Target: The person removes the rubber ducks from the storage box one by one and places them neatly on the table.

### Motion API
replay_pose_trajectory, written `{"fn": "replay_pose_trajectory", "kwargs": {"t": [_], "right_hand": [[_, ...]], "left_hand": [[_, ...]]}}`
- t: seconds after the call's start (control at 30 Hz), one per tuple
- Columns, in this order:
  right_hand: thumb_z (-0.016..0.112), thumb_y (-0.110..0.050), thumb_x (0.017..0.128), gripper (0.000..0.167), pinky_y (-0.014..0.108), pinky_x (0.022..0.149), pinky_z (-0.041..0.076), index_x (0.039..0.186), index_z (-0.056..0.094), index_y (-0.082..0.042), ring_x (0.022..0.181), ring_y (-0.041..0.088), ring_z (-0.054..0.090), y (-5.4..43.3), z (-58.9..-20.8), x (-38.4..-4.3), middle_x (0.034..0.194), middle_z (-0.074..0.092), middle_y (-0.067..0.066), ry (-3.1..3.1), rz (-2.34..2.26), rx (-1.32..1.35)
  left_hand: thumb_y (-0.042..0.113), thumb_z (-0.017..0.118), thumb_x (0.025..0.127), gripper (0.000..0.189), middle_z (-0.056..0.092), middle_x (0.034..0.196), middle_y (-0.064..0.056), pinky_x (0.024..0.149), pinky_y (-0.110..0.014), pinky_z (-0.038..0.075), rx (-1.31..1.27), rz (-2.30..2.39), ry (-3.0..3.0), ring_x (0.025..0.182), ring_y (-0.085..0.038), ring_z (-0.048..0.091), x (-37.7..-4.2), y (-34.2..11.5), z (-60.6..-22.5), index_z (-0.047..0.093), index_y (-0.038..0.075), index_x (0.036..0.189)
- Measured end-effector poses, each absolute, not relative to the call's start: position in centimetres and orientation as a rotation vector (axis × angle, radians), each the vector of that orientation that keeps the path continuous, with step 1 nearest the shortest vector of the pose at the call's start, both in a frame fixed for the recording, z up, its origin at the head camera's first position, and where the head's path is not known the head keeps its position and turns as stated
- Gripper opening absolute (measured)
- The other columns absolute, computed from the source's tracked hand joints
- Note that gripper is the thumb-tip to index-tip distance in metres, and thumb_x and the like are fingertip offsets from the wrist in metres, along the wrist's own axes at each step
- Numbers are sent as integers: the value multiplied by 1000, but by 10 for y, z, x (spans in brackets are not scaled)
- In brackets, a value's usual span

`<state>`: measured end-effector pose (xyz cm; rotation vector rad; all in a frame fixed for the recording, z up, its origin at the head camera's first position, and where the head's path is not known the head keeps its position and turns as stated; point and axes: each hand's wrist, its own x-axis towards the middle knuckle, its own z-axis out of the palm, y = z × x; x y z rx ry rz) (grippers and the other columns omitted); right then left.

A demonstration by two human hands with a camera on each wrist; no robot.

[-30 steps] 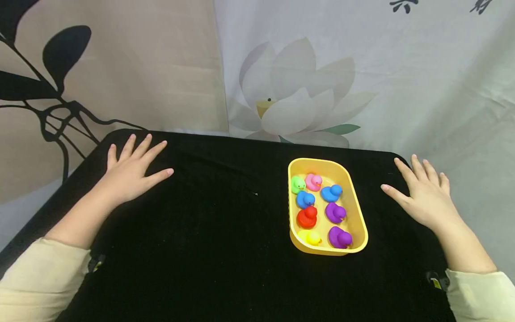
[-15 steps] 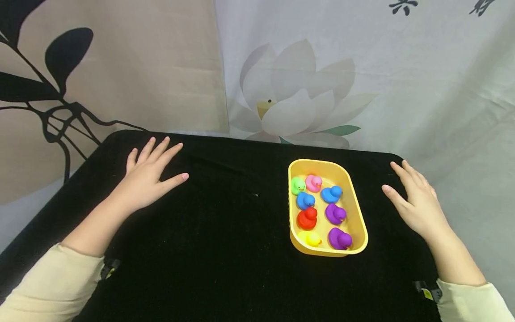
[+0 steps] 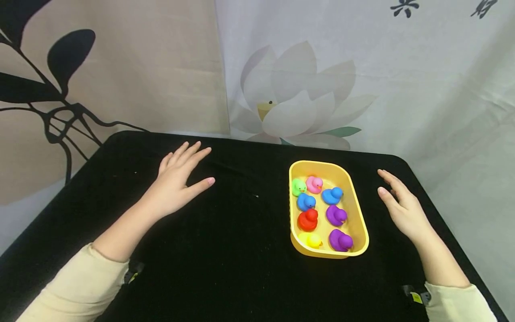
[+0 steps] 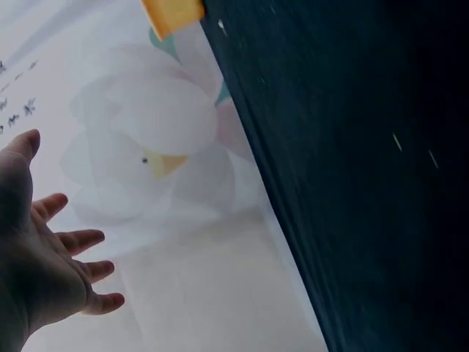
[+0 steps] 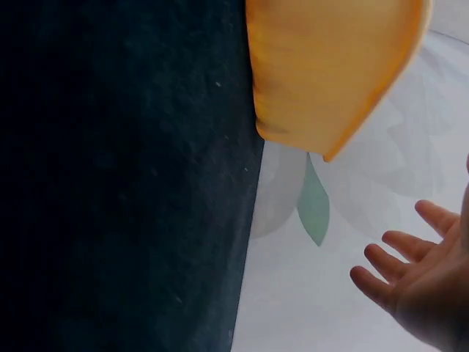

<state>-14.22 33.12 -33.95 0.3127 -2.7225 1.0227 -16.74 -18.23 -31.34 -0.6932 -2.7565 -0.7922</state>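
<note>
Beside the yellow tray [image 3: 356, 219], Nothing Was Held

The tray stood level on the black-covered surface [image 3: 241, 232], with eight small toy ducks [image 3: 314, 184] inside it. To the right of the tray, near but apart from it, hung the person's right hand [image 3: 406, 214], its grip spread, with the thumb away from the fingers. Well to the left of the tray, the left hand [image 3: 173, 188] had its grip spread too, fingers fanned. Neither touched tray or ducks.

The step in hand appeared to be a reach toward the tray, and the right hand was the better placed for it. On the tray's right side, the blue duck [image 3: 332, 195] and the two purple ducks [image 3: 336, 215] would probably suit a pinch from above. On its left side, the red duck [image 3: 307, 220] and the other blue duck [image 3: 306, 202] sat so close that contact could not be ruled out; they would call for a narrower grip. Toward the tray's far-left corner, the green duck [image 3: 299, 187] lay near the wall, where fingers could catch the rim. Toward the near-left corner, the yellow duck [image 3: 310, 240] nearly matched the tray in colour, so its outline deserved a careful look.
</note>
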Motion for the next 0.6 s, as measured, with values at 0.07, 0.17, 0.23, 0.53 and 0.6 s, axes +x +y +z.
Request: {"fn": "replay_pose_trajectory", "kwargs": {"t": [0.07,0.17,0.23,0.53,0.6], "right_hand": [[42,-25,103,50,70,94,27,150,30,-11,128,52,32,330,-343,-144,148,30,26,-2741,1068,306],[40,-26,104,50,71,90,31,150,29,-9,124,53,36,329,-348,-145,143,35,30,-2769,1122,303],[40,-25,104,50,62,96,34,149,30,-7,125,50,37,330,-351,-147,142,36,30,-2776,1144,325],[36,-18,105,45,10,86,40,147,32,-1,121,9,48,332,-364,-154,143,39,26,-2728,1315,468],[34,-20,106,46,13,86,42,148,30,-2,124,17,47,334,-367,-157,144,37,25,-2744,1370,467]], "left_hand": [[48,56,93,68,18,157,-7,108,-59,-2,-704,-823,-2744,144,-29,5,-167,-175,-314,31,22,150],[47,58,93,67,22,156,-7,108,-60,1,-726,-875,-2716,144,-27,7,-165,-163,-315,33,21,150],[47,58,92,67,23,156,-6,108,-60,3,-743,-901,-2703,144,-25,8,-165,-155,-315,34,21,149],[43,59,93,63,30,153,-4,108,-60,9,-871,-1054,-2618,142,-27,17,-163,-123,-324,38,19,147],[42,60,93,62,33,151,-3,108,-59,12,-902,-1089,-2598,141,-25,21,-162,-114,-326,39,19,147]]}}
